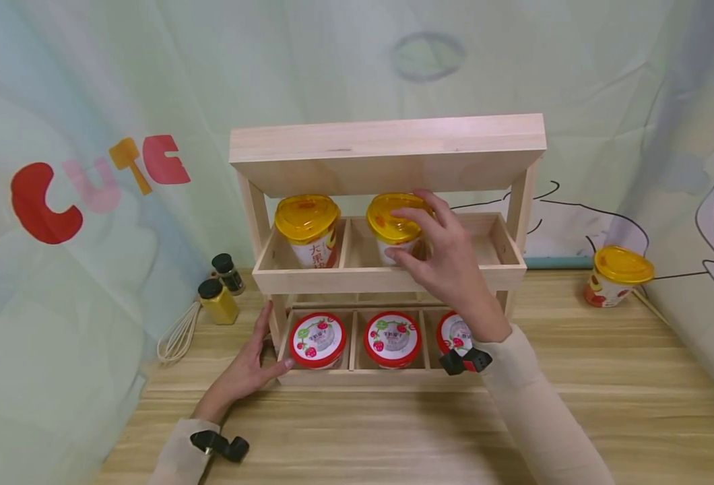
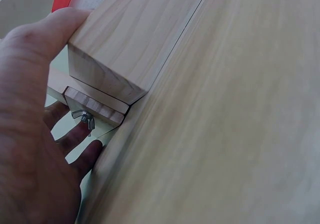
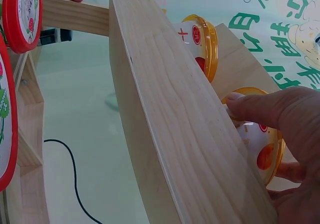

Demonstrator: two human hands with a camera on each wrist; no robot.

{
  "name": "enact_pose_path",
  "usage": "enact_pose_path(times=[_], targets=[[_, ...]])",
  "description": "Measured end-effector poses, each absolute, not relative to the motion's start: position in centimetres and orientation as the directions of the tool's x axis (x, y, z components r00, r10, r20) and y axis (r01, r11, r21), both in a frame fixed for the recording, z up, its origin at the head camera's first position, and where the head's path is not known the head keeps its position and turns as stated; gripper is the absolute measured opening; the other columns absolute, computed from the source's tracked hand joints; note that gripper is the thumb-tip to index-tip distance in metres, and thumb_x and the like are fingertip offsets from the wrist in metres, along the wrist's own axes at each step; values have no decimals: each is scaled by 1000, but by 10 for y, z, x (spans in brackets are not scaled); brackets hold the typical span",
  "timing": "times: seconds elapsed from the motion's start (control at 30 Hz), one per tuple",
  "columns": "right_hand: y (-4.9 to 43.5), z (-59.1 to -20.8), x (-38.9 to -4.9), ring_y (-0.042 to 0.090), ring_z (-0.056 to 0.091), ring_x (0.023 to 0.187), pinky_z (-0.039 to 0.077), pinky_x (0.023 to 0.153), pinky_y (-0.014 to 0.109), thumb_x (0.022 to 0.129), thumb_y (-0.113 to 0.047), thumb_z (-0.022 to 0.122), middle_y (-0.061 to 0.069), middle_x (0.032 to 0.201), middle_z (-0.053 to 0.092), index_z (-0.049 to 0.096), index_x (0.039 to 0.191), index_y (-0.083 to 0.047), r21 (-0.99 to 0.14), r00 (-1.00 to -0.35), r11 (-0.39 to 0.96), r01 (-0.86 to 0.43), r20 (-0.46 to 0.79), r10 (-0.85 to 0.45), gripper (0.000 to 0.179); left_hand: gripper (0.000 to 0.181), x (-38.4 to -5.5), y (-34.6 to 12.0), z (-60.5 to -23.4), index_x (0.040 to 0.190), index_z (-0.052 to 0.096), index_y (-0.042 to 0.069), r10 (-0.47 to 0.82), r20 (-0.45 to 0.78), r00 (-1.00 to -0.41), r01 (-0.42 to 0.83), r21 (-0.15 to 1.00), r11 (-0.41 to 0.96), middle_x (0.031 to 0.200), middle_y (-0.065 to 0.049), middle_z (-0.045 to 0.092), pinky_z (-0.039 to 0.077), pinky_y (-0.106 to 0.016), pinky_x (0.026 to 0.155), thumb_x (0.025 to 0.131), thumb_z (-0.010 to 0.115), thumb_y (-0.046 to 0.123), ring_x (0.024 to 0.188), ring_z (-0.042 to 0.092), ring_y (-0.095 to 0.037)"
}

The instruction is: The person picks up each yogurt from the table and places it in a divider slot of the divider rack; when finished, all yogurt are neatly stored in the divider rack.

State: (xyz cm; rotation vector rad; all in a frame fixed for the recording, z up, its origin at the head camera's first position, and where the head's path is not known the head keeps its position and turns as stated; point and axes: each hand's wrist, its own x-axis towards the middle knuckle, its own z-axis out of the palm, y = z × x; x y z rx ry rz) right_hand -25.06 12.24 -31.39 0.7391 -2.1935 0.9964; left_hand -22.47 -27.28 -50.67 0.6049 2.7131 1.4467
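Observation:
My right hand [image 1: 448,259] grips a yellow-lidded fruit cup [image 1: 387,219], thumb at its side and a finger over the lid. That cup stands in the middle compartment of the wooden rack's [image 1: 387,277] upper tier, its base hidden by the front board. Another yellow-lidded cup [image 1: 311,232] occupies the left compartment. At the rack's lower left corner rests my left hand [image 1: 250,364], its thumb on the front edge and its fingers along the outer side. By those fingers, the left wrist view shows a wing nut [image 2: 84,116].
Three red-rimmed cups [image 1: 392,339] sit in the lower tier, the right one partly behind my forearm. A third yellow-lidded cup [image 1: 618,273] stands on the table [image 1: 357,431] at the right. At left are a yellow jar [image 1: 219,304], a dark-capped bottle [image 1: 228,275] and a cable [image 1: 179,335].

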Motion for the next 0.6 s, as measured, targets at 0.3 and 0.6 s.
enact_pose_path(times=[0.3,0.6], targets=[[127,-313,-250,41,50,148,53,117,56,87,-22,91,20,166,43,64,145,-16,-424,-655,576,-699,704,-276,64,125,-224,-272,-505,171,-12,41,347,182,-920,342,804,486,180,-25,11,24,-86,120,92,82,19,158,26,-60],[148,-309,-244,42,44,154,50,118,63,84,-27,94,19,168,41,56,151,-22,-398,-663,618,-678,694,-280,78,125,-224,-271,-505,171,-12,41,343,182,-921,342,798,495,180,-26,11,26,-85,120,92,82,19,158,27,-60]])
